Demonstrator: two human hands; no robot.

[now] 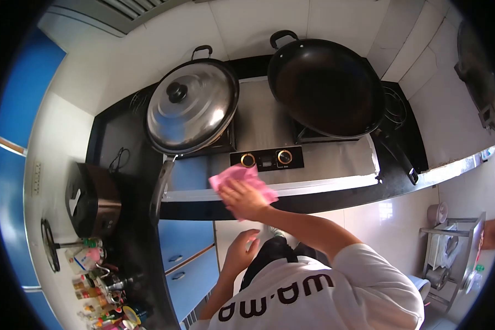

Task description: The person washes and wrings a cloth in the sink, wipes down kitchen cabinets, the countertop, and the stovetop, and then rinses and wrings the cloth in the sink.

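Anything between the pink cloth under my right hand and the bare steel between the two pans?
Yes: the control panel, with its left knob and right knob, lies between the pink cloth and the steel strip. The lidded pan and open wok flank that strip.

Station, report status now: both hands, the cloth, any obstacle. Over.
Right hand spread on cloth, at front of stove. Left hand empty, nearer body. Lidded pan and wok on stove, both clear of cloth.
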